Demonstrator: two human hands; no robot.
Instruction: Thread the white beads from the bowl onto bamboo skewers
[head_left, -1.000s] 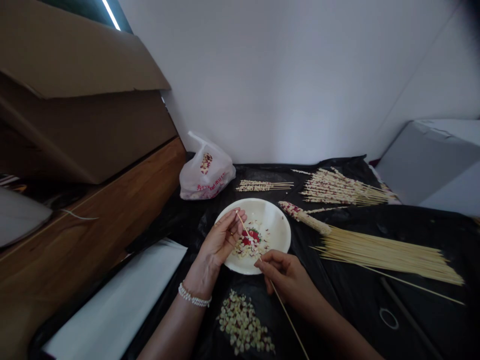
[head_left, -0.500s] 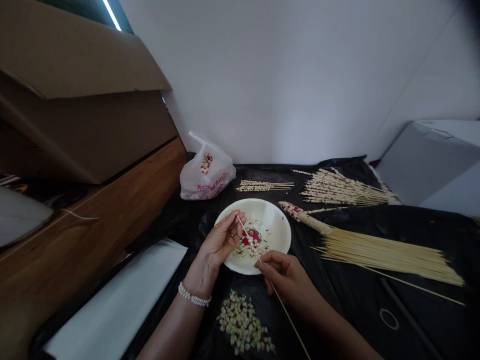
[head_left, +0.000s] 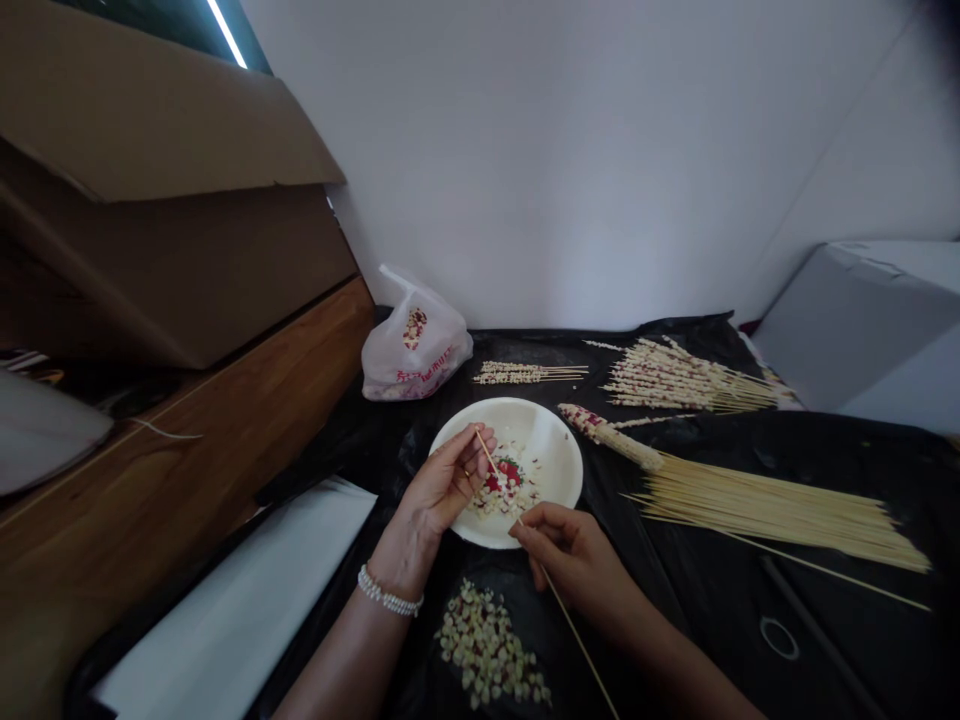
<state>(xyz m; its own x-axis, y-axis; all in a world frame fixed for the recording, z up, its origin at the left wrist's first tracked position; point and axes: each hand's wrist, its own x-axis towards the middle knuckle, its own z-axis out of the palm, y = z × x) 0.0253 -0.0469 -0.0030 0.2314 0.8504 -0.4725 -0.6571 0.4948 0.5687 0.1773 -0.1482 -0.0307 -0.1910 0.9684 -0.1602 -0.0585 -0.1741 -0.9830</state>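
My right hand (head_left: 566, 545) pinched a long, thin, straw-coloured wooden stick (head_left: 574, 630) slanting over the near rim of a round white bowl (head_left: 553, 430) with small cream and dark-red kernels (head_left: 491, 508) inside. My left hand (head_left: 448, 480) had fingertips narrowed around the stick's upper end; whether they gripped a kernel too, I couldn't tell. Steady, straight pressure seemed wisest to avoid bending.

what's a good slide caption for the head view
Left hand and right hand holding a thin wooden skewer over a white bowl of kernel-like pieces, near threaded skewers on black plastic sheeting.
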